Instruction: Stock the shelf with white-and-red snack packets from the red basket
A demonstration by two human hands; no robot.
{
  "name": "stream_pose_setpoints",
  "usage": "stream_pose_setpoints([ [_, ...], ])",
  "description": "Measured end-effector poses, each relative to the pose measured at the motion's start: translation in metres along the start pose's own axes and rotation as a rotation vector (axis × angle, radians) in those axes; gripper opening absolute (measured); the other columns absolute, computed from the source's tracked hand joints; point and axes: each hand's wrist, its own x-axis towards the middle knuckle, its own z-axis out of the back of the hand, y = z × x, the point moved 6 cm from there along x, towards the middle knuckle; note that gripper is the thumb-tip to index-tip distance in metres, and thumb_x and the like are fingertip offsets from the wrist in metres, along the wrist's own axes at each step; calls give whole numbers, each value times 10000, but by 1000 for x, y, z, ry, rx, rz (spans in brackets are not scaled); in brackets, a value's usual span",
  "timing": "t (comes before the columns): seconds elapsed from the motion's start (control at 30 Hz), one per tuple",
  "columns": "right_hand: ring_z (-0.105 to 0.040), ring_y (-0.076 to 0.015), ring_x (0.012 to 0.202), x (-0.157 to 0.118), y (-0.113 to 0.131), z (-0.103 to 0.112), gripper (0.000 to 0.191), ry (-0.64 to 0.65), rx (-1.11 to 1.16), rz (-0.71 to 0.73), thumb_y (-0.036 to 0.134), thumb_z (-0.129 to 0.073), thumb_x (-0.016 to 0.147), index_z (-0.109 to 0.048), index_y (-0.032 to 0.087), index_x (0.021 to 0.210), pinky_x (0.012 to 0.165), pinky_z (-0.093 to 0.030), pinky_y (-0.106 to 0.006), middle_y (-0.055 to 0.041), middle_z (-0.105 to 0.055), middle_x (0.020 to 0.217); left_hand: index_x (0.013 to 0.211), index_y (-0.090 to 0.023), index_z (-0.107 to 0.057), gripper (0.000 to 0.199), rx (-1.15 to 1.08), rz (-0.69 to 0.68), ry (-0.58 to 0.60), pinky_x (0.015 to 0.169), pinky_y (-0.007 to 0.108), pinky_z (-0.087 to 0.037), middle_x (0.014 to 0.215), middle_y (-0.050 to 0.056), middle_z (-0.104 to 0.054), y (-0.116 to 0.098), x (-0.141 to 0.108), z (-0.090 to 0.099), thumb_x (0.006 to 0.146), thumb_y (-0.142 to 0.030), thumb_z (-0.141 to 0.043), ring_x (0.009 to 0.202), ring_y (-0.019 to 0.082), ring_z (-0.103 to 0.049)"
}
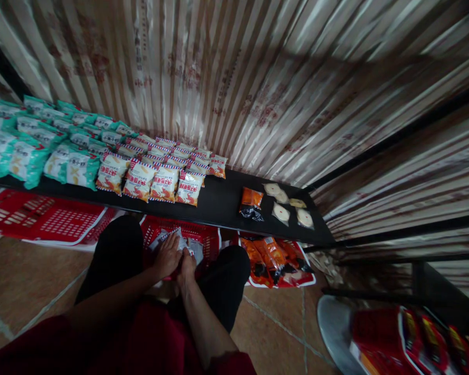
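Between my knees is a red basket [210, 237] holding several silvery-grey snack packets [196, 250]. My left hand [169, 255] lies over the packets with its fingers stretched out. Close beside it, my right hand [186, 266] is closed on a grey packet [182, 240], with its fingertips partly hidden. Above the basket, white-and-orange snack bags [164, 182] with striped edges stand in rows on a black shelf [219, 200].
Teal snack bags [23, 156] fill the shelf's left end. To the right lie an orange-and-black bag [251, 203] and several round pale packets [281, 213]. Below are a red basket [42, 216] and orange bags [271, 255]. A metal stool [334, 333] stands lower right.
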Motion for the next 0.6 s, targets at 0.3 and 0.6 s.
stream_pose_setpoints([
  [0.3, -668, -209, 802, -8, 4, 3, 233, -82, -79, 27, 305, -539, 720, -607, 151, 882, 716, -530, -291, -77, -709, 842, 1376, -56, -335, 645, -97, -6, 125, 1073, 505, -286, 1463, 207, -300, 5, -3, -10, 784, -275, -467, 1371, 322, -231],
  [0.6, -667, -214, 833, -18, 8, -4, 391, -7, -236, 121, 402, -505, 762, -620, 108, 994, 683, -518, -280, -121, -701, 923, 1373, -71, -336, 613, -177, 38, 123, 1072, 537, -280, 1449, 200, -329, 11, -3, -12, 775, -163, -433, 1369, 318, -236],
])
